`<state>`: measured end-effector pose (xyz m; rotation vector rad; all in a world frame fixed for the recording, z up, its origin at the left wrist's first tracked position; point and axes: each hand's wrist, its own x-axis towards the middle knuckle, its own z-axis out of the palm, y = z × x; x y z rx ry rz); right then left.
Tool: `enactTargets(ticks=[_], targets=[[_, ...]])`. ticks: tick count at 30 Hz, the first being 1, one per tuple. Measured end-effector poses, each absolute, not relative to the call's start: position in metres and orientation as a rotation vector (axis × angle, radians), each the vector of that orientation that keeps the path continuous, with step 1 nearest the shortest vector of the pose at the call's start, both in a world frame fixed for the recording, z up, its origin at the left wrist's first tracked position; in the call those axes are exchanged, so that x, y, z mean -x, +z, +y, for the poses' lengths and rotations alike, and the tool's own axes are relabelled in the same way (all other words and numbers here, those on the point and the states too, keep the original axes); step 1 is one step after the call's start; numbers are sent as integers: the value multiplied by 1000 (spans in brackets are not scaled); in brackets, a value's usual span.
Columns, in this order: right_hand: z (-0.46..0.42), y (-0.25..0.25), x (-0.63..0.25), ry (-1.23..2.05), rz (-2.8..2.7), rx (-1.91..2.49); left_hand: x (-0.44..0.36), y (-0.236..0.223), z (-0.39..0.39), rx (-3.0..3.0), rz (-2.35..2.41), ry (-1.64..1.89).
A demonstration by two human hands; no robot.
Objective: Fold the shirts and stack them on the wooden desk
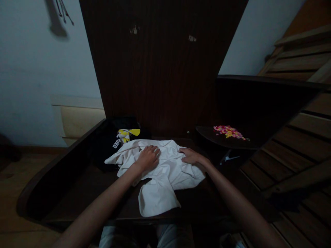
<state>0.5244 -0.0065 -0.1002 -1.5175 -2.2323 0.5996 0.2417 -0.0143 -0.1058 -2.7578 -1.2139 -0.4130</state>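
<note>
A crumpled white shirt [165,168] lies on the dark wooden surface in front of me, a sleeve-like part hanging toward the front edge. My left hand [148,157] rests on the middle of the cloth, back up, fingers laid over it and slightly apart. At the right side of the shirt, my right hand [190,156] has thumb and fingers closed on the fabric. Dark clothing [103,151] with white lettering is heaped just behind the shirt's left end, together with a yellow printed patch [130,132].
A curved side wall [51,172] bounds the surface on the left, and a tall dark panel [165,75] rises behind. Small pink and yellow pieces [230,132] lie on a corner shelf [207,132] at right. Wooden slats [292,144] stand farther right.
</note>
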Motion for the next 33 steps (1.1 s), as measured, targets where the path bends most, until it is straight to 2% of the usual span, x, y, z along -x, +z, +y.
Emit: enactTargets(ticks=[8,13,18,25,33], targets=[[2,-112,-527,350,-2123,1680,-245,-131,-7,2788,-1630,-736],[18,-116,-515,319,-1929,1669,-246,-123,11,2828,-1894,-1717],[26,-126,-504,499,-1728,1456,-237,-121,26,2676,-1949,-2090],[1,-141,-504,522,-1971,1361,-235,-133,19,2490,-2056,-2430],[-7,-127,-511,196,-1950,1263,-229,-119,14,2179,-2005,-2474]])
